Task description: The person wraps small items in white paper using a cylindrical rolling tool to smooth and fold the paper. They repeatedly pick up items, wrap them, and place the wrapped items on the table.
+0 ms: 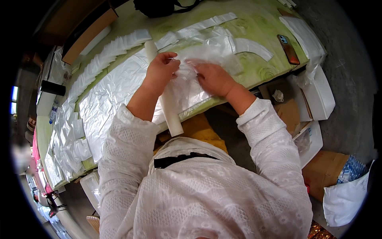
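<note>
Thin clear plastic bags [187, 73] lie bunched between my two hands over the table. My left hand [159, 71] has its fingers curled in a pinch at the left edge of the film, above a long white bar [170, 115]. The bar runs from the far side of the film toward me and juts past the table's near edge. On the other side my right hand [214, 77] grips the crumpled film; its fingertips are slightly smeared by motion. Beneath both hands spreads a wide layer of shiny clear plastic [107, 93].
Folded clear packets [115, 46] line the far left in overlapping rows, with more stacks [67, 147] at the left end. A phone [288, 49] lies at the right on the green patterned tabletop [254, 32]. White boxes [322, 95] and a cardboard carton [324, 171] stand right.
</note>
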Tool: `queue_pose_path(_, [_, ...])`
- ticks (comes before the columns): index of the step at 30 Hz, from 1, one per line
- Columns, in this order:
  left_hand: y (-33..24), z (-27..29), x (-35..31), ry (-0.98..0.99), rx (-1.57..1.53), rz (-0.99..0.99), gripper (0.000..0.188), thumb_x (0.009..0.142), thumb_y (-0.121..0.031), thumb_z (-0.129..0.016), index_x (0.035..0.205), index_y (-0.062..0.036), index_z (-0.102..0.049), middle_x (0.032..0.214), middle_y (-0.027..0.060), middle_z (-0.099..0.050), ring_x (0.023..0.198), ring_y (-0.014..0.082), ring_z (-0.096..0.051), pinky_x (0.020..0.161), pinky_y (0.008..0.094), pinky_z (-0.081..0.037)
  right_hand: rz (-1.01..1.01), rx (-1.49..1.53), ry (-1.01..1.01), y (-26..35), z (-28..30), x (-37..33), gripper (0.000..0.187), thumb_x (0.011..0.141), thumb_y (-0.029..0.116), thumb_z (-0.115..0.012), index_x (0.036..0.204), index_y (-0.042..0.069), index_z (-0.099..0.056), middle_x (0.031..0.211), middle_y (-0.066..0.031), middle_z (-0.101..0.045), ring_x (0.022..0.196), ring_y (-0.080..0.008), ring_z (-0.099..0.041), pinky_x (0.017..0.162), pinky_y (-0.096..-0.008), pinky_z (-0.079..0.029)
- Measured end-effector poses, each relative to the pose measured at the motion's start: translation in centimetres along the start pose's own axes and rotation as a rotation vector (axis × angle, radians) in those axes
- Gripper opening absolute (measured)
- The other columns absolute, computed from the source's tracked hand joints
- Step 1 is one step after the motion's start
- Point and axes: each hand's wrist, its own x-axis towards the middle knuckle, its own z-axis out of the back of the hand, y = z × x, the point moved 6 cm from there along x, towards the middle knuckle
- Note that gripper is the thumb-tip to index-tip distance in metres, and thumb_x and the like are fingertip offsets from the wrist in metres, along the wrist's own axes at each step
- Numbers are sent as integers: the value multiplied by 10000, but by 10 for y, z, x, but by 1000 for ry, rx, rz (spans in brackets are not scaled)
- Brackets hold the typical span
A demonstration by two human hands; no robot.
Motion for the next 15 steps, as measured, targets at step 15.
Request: queue_pose_path(15, [52, 211, -111, -649, 760, -450, 469, 848, -30, -734, 1299, -80, -616, 1174, 89, -655, 1040, 246, -613, 941, 382, -490, -288, -362, -668, -99, 64, -14, 484, 854, 173, -672, 1331, 93, -635, 1322, -189, -655, 1314, -460, -503, 1150, -524, -374])
